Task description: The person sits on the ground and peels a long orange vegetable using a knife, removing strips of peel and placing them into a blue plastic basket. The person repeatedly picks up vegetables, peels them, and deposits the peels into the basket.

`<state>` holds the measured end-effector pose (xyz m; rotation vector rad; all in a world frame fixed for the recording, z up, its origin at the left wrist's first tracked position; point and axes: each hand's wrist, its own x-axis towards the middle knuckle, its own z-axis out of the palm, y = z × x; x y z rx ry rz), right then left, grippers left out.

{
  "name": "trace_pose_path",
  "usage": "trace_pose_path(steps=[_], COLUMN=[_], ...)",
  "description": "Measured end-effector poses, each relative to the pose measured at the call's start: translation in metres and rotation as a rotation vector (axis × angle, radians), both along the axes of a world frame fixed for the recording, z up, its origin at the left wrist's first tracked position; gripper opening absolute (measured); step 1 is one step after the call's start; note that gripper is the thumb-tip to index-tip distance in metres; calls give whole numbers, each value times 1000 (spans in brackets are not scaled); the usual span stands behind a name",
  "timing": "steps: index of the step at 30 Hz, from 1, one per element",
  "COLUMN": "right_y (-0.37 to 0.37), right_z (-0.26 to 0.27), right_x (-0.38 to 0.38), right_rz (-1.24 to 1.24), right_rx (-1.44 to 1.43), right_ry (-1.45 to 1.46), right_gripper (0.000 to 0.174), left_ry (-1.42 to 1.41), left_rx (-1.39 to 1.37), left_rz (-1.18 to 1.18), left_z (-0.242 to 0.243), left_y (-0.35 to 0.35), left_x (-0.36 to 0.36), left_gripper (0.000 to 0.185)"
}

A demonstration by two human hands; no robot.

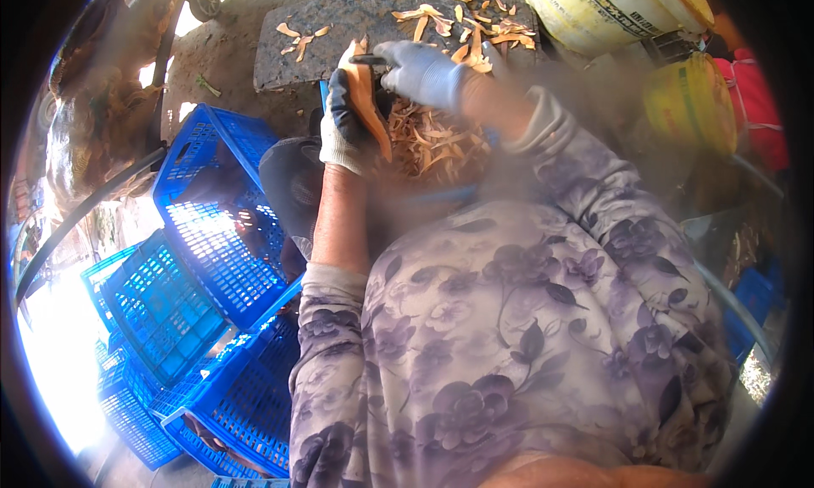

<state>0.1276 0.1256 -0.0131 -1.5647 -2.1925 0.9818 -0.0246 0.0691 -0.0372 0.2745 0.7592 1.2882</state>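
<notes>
My left hand [340,119], in a white knit glove with a dark coating, grips a long orange-fleshed root [364,97], possibly a sweet potato. The root stands tilted, and part of it shows bare orange flesh. In a pale blue-grey glove, my right hand [421,71] holds a small dark-handled tool [369,59] against the root's upper part. The tool's working edge cannot be made out. Below my hands lies a heap of peelings [432,141], in what seems to be a blue container. More peelings [427,18] are scattered over a dark speckled board [356,17] beyond my hands.
Several blue plastic crates [219,233] stand tilted and stacked on the left. A large yellowish bucket [613,11] is at the upper right, with a smaller yellow bucket [690,106] beside red material [757,106]. Filled net sacks [86,125] stand at the far left.
</notes>
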Motion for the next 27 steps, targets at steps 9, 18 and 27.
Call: trace_pose_path(steps=[9,18,27], right_y=[-111,-43,35], right_z=[23,-10,-64], right_x=[1,55,28], right_rz=[602,2,82], right_rx=[-448,-203,430], right_ry=[-136,278,54], right_gripper=[46,56,50], left_ry=[156,18,249], left_rx=[-25,-22,118], left_rz=[257,-58,-101], left_z=[-23,-7,2], left_y=[5,9,-6], left_x=[-10,-18,-7], left_gripper=[50,51,52])
